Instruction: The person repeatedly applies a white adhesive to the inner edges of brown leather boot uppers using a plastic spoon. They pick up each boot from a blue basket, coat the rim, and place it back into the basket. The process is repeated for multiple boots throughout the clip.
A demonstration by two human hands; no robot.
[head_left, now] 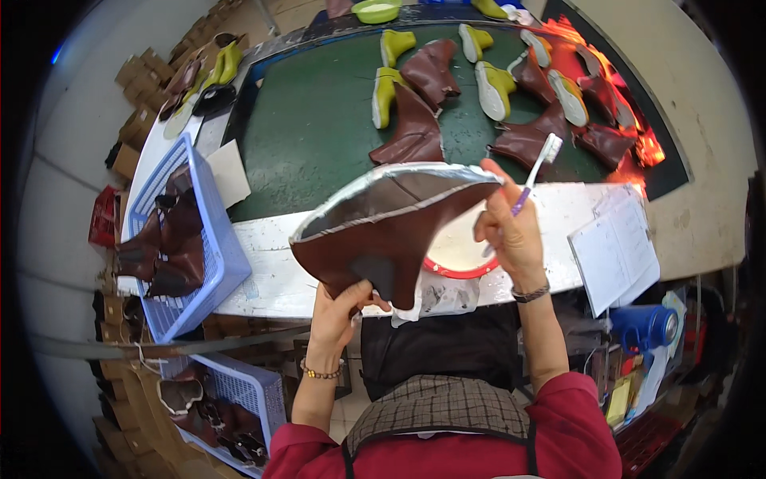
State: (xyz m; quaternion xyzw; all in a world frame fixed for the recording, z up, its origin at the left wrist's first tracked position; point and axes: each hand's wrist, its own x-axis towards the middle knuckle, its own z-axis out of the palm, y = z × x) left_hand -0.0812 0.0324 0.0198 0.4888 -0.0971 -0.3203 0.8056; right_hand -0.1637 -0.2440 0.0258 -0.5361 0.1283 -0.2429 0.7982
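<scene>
A brown leather boot upper hangs in front of me, with white paste along its open edge. My left hand grips it from below, thumb and fingers closed on the leather. In my right hand is a toothbrush with a purple handle, its white bristles pointing up and away. The index finger of that hand meets the right tip of the upper's pasted edge. Partly hidden behind the upper and my right hand, a red-rimmed bowl of whitish paste sits on the white table edge.
Yellow-green shoe lasts and brown uppers stand on the green belt, some under a red glow at right. Blue baskets of uppers are at left. An open notebook and blue jug are at right.
</scene>
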